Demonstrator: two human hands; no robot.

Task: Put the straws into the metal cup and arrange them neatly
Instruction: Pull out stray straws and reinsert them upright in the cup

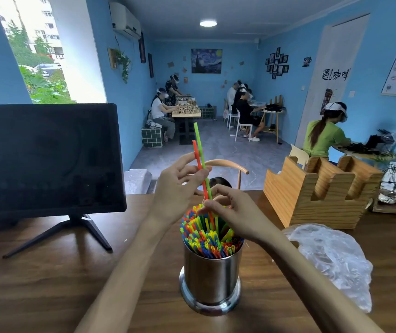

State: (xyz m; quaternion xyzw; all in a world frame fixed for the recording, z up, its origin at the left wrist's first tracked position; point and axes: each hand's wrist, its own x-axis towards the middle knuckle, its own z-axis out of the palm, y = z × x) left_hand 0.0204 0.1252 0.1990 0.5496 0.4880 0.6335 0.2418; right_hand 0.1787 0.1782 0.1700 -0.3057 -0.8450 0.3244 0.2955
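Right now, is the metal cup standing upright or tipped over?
Upright. The metal cup stands on its base on the table, mouth up, with the straws sticking out of the top.

Straws (206, 233) red, green, yellow, blue; metal cup (212, 277) silver; table (48, 272) dark brown woodgrain; walls (276, 32) blue.

A metal cup (212, 275) stands on the wooden table (48, 272), packed with colourful straws (210, 239). Just above the cup, the left hand (180, 186) grips a green straw (200, 155) and a red straw (197, 156), while the right hand (235, 212) pinches them lower down. A monitor (48, 157) stands left of the cup, a plastic bag (333, 258) right.
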